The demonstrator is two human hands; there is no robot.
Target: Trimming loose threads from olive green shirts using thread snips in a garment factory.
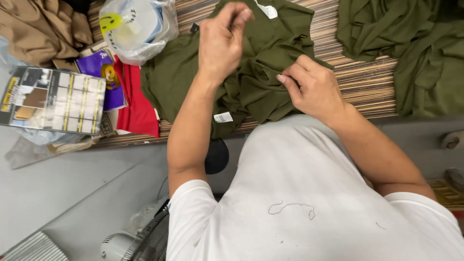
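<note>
The green shirt (251,72) lies crumpled at upper centre of the striped counter (357,82), not yet smoothed or folded. The left hand (222,41) is raised, fingertips pinched together; the right hand (314,89) clamps a fold.

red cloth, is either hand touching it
No, the red cloth lies apart to the side, while both the left hand and right hand grip the olive green garment.
</note>
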